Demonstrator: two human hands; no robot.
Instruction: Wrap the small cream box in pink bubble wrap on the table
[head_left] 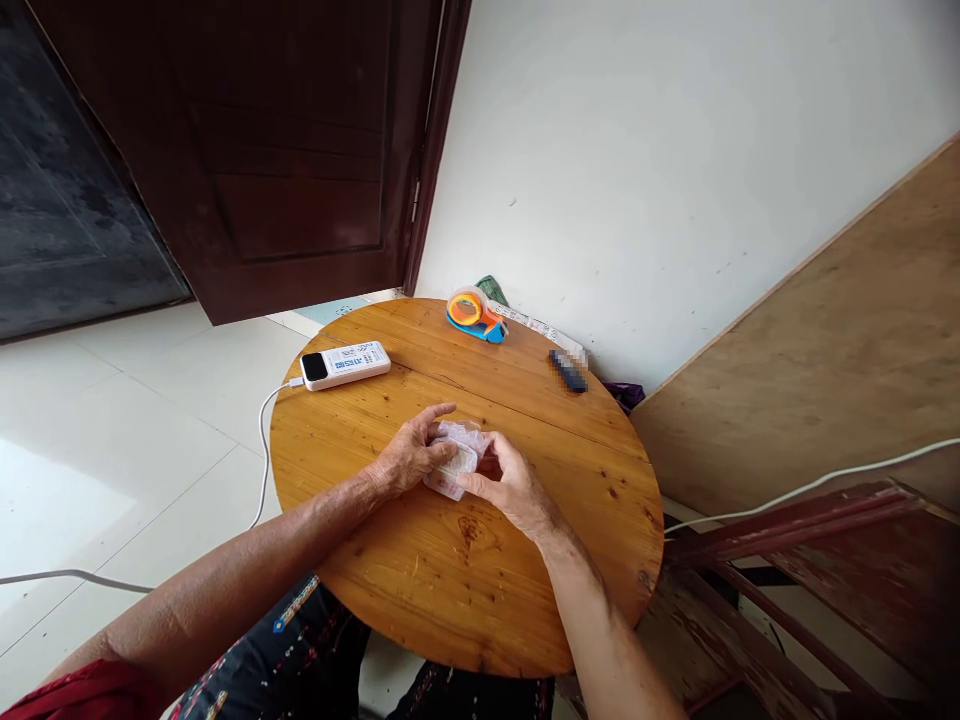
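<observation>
Over the middle of the round wooden table (420,590), both my hands hold a small whitish pack (457,462) with a crinkled, see-through plastic wrapper (466,434). Faint reddish marks show on its lower edge. My left hand (415,452) grips the pack from the left, its thumb lying across the top and its index finger stretched out beyond. From the right, my right hand (517,485) has its thumb at the pack's lower right corner and its fingers curled at the wrapper. What exactly the pack contains cannot be made out.
A white power bank (345,365) with a cable (262,450) lies at the table's left rear. An orange and blue tape dispenser (477,315) stands at the back edge, and a dark, partly blurred object (568,371) lies at the right rear. Beyond are a white wall and a brown door (300,150).
</observation>
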